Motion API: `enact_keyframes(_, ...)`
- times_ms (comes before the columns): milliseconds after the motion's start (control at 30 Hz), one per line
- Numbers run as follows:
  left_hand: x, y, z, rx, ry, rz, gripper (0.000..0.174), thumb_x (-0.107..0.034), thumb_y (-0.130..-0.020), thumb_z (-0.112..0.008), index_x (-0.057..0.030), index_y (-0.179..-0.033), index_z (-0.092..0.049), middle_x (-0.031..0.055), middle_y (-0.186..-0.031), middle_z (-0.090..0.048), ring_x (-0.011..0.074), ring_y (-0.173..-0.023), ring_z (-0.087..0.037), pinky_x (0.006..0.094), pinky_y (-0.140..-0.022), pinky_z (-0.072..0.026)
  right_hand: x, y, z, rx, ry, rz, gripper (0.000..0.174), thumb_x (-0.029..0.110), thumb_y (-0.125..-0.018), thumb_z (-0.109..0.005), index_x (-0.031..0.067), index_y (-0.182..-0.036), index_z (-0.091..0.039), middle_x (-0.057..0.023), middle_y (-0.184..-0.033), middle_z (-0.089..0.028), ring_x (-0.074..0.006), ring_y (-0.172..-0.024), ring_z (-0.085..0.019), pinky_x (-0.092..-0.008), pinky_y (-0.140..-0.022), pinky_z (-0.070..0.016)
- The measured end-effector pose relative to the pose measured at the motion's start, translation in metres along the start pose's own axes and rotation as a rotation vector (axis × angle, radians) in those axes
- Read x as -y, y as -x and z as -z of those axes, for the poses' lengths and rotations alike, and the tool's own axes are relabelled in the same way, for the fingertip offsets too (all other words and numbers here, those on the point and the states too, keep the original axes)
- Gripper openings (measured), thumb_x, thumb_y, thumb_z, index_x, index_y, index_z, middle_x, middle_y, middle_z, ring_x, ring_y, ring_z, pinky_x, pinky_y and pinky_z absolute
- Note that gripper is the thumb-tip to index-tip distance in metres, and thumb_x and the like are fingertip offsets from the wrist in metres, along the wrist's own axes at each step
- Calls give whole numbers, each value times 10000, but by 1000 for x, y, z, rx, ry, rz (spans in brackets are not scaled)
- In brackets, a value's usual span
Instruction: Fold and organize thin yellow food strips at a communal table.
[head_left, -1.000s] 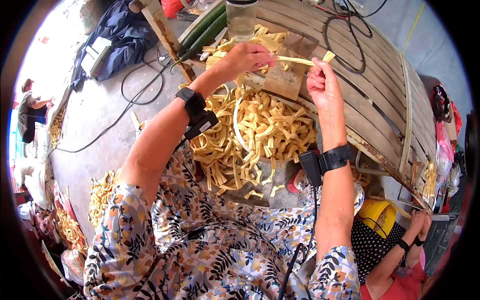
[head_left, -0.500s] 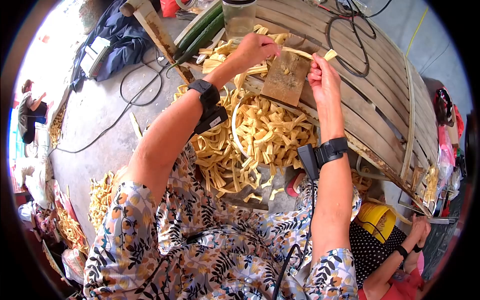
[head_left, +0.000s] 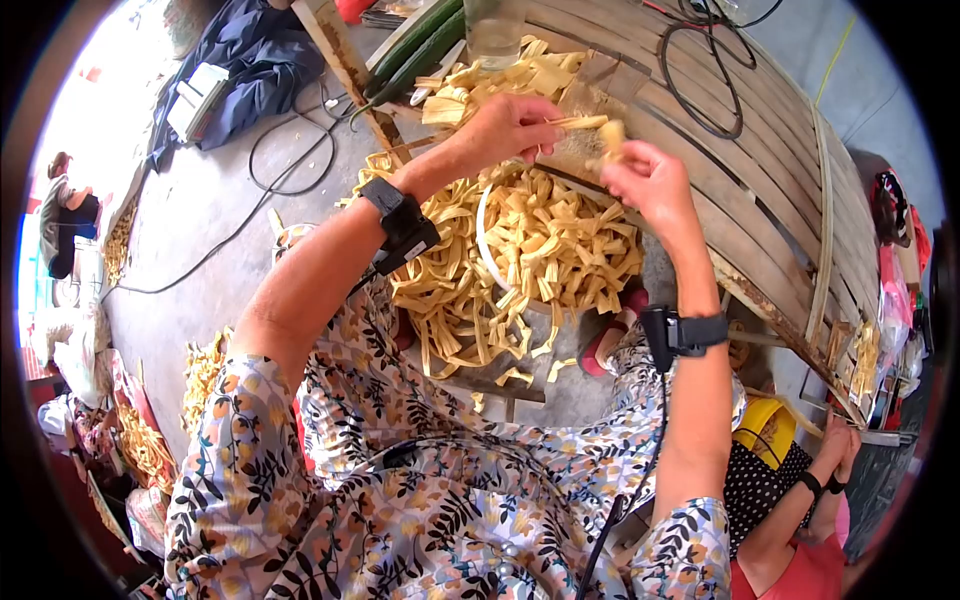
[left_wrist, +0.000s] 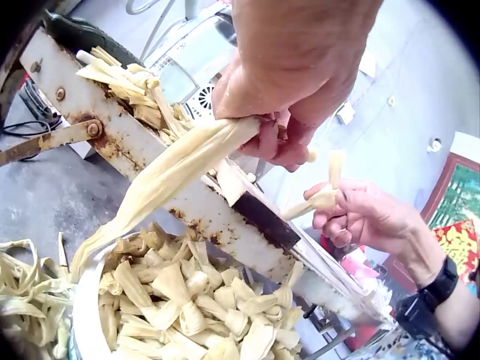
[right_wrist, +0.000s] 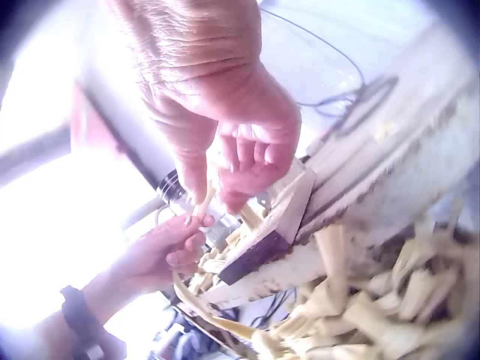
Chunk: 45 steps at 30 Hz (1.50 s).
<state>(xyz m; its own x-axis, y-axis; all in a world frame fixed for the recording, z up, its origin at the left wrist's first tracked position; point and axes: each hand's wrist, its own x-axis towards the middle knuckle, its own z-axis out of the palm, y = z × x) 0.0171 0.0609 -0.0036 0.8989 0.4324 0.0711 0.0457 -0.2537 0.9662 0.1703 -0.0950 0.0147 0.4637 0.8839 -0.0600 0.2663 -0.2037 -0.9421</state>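
A flat, pale yellow strip (left_wrist: 169, 169) hangs from my left hand (head_left: 513, 126), which grips it between thumb and fingers; its long tail drops toward the bucket rim in the left wrist view. My right hand (head_left: 655, 185) pinches the short end of a strip, where a small knot-like fold (left_wrist: 324, 198) shows in the left wrist view and blurs in the head view. Both hands are close together above a wooden block (head_left: 578, 150) at the slatted bench's edge. Below them stands a white-rimmed bucket (left_wrist: 90, 311) heaped with knotted yellow pieces (head_left: 560, 240).
Long loose strips (head_left: 440, 300) lie left of the bucket. More strips (head_left: 540, 75), a clear jar (head_left: 495, 40) and green cucumbers (head_left: 415, 55) are on the slatted bench (head_left: 760, 200). Black cable (head_left: 705, 95) coils there. Another person's hands (head_left: 838, 450) are at lower right, near a yellow bucket (head_left: 765, 430).
The strip was stretched nearly straight between my hands; now its right end is bent over into a fold. My right hand has turned inward and dropped slightly.
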Motion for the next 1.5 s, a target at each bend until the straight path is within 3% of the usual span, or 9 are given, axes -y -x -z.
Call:
enact_keyframes(267,3,14,-35,-82,-304,-193,198,-118,-795,-592,-46,-976,-559,15,-628,-557,59,-511,-497,202,-457,-406,6,15,7,-43,104,91,257,149,-745,-664,-18,-928,-597,-64,-772,-619,-115,-683,-581,-239,-605,-476)
enact_keyframes(533,-6,18,-18,420,581,254,186,-157,-852,-541,-13,-966,-569,19,-714,-582,50,-542,-479,165,-493,-395,2,22,5,1,54,249,159,-29,-764,-549,-7,-906,-618,-18,-808,-613,-85,-728,-567,-204,-693,-461)
enact_keyframes(633,-2,22,-20,296,427,245,185,-163,-848,-547,-16,-957,-576,10,-694,-577,47,-525,-468,168,-483,-390,6,23,7,23,101,305,159,0,-781,-548,-7,-925,-614,-28,-866,-616,-88,-799,-565,-216,-748,-451)
enact_keyframes(800,-15,32,-37,-1,-265,-156,120,-125,-807,-564,-46,-893,-593,42,-648,-581,81,-483,-510,218,-458,-428,11,16,21,19,36,240,184,88,-836,-543,-27,-972,-592,-60,-925,-614,-115,-865,-575,-230,-787,-455)
enact_keyframes(933,-23,40,-49,84,-643,-609,183,-86,-762,-568,-61,-943,-551,111,-688,-534,262,-582,-543,314,-505,-449,8,25,-6,143,188,-91,226,173,-869,-507,-29,-829,-600,-75,-649,-592,-131,-565,-599,-236,-512,-491)
enact_keyframes(1067,-13,35,-41,99,-675,-678,106,-91,-765,-586,-52,-863,-569,85,-690,-552,202,-576,-563,276,-501,-445,-17,26,-6,322,128,-293,242,214,-849,-548,-10,-797,-622,-8,-521,-518,-61,-409,-437,-200,-369,-332)
enact_keyframes(1167,-26,36,-22,273,-410,-239,97,-151,-781,-613,-59,-813,-608,37,-679,-573,108,-581,-554,243,-501,-437,-9,34,-6,612,-154,-353,264,245,-836,-570,-12,-823,-630,18,-501,-490,-39,-386,-391,-192,-357,-306)
enact_keyframes(1300,-11,22,0,219,-107,-185,189,-267,-810,-599,-82,-791,-634,-42,-622,-539,27,-558,-487,169,-481,-395,21,47,-10,796,-526,-119,352,304,-835,-566,-23,-961,-603,55,-496,-471,-1,-405,-384,-167,-381,-311)
enact_keyframes(1500,-4,32,-32,313,515,140,315,-310,-911,-422,-32,-859,-561,-33,-579,-490,30,-451,-428,143,-407,-357,23,33,-16,459,-625,88,459,340,-817,-583,-11,-1107,-524,56,-550,-489,10,-465,-394,-142,-436,-322)
